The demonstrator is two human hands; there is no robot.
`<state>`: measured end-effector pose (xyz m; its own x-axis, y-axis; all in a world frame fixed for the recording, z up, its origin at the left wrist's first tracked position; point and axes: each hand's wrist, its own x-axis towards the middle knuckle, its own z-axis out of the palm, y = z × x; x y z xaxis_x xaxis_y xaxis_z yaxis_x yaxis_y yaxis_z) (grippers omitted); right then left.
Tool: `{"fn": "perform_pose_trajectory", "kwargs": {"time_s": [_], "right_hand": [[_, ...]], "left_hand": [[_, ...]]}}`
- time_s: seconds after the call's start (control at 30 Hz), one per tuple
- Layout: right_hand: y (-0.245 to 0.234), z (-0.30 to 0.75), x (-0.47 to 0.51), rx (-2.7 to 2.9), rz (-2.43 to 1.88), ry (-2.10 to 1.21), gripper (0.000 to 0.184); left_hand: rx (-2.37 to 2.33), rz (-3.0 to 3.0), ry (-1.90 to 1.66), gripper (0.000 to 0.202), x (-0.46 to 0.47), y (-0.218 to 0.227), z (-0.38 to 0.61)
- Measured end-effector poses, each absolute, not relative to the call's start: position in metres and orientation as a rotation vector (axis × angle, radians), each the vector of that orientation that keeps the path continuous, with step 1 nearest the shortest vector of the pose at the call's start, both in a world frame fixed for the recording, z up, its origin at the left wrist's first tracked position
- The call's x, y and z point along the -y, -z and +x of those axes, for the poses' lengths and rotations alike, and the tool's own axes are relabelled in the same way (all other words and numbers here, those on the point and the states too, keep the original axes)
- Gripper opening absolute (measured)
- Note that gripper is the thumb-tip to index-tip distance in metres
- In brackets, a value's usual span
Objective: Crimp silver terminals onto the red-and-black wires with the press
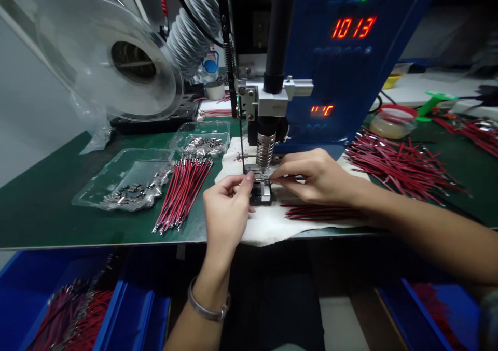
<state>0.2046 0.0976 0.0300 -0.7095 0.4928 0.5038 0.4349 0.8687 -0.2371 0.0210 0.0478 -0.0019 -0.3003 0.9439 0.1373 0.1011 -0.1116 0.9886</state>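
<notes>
Both hands work at the small metal fixture (265,191) under the spring-wrapped head (265,151) of a soldering machine. My left hand (229,203) is on the fixture's left side, thumb and forefinger pinched together on a small metal part too tiny to name. From the right, my right hand (311,177) reaches in with its fingers pinched at the fixture; what lies between them is hidden. A thin strand of solder wire (241,149) runs down beside the head. Just below my right hand, several red and black wires (322,213) lie on a white cloth (268,229).
Left are a bundle of red wires (184,187) and clear trays (120,177) (206,130) of small metal parts. A wire pile (397,164) lies right, before the blue machine housing (330,76). A big clear reel (89,55) stands back left. Blue bins (128,309) sit below the table edge.
</notes>
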Motion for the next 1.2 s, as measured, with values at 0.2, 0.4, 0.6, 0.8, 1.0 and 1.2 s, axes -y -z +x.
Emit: {"fn": "perform_pose_trajectory", "kwargs": {"time_s": [0.2,0.4,0.6,0.8,1.0,1.2], "right_hand": [[-0.0306,0.2051,-0.0977,2.472,-0.678,-0.160,0.015],[-0.0312,0.2037,-0.0975,2.468,-0.684,-0.180,0.015],[-0.0316,0.2032,-0.0968,2.467,-0.684,-0.183,0.015],[-0.0315,0.2034,-0.0968,2.461,-0.679,-0.170,0.014],[-0.0313,0.2031,-0.0962,2.468,-0.700,-0.176,0.015],[-0.0301,0.2036,-0.0972,2.469,-0.694,-0.177,0.015]], "left_hand": [[-1.427,1.196,-1.499,0.029,-0.0473,0.0000,0.0217],[-1.430,1.168,-1.505,0.028,-0.0475,-0.0005,0.0221],[-1.424,1.170,-1.503,0.027,-0.0480,0.0000,0.0216],[-1.413,1.177,-1.502,0.026,-0.0479,0.0014,0.0209],[-1.417,1.185,-1.493,0.027,-0.0480,0.0015,0.0209],[-1.422,1.192,-1.495,0.027,-0.0483,0.0013,0.0212]]}}
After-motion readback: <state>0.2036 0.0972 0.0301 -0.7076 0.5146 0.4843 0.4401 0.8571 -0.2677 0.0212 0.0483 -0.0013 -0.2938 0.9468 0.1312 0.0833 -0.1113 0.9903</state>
